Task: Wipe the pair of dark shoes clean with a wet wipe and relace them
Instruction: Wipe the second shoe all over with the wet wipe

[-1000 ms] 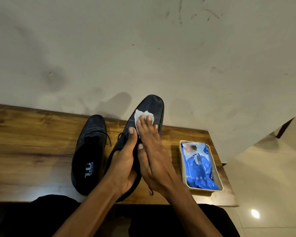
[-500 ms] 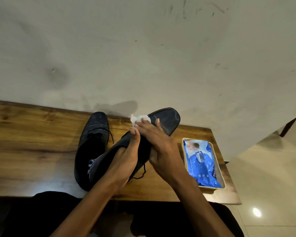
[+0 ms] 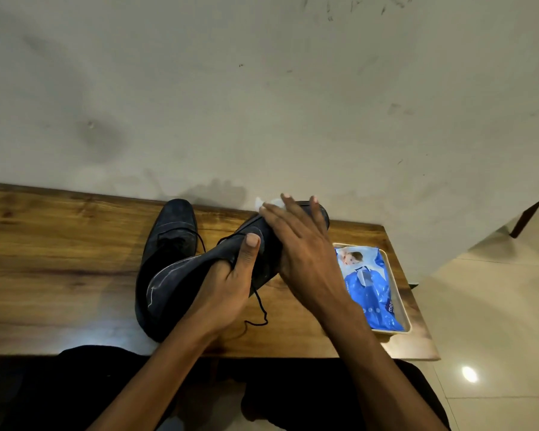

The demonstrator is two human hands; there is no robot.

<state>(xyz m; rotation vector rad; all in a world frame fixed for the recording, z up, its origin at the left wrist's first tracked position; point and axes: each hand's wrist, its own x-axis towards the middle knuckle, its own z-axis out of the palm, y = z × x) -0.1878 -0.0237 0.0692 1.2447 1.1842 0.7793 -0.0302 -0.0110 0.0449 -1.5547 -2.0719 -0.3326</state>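
Note:
My left hand (image 3: 227, 284) grips a dark shoe (image 3: 181, 281) around its middle and holds it tilted on its side above the table, toe pointing right. Over the toe lies my right hand (image 3: 302, 244), pressing a white wet wipe (image 3: 269, 203) against it; only a corner of the wipe shows past my fingers. A black lace (image 3: 260, 309) dangles loose from the held shoe. The second dark shoe (image 3: 171, 231) rests flat on the wooden table (image 3: 59, 259) just to the left, partly hidden behind the held one.
A blue wet-wipe pack (image 3: 369, 284) lies in a pale tray (image 3: 402, 306) at the table's right end. A stained wall rises directly behind the table. Tiled floor lies to the right. My dark-clothed lap is below the front edge.
The held shoe has been rolled from upright onto its side and turned toe-right. My right hand with the wipe has slid along to the toe.

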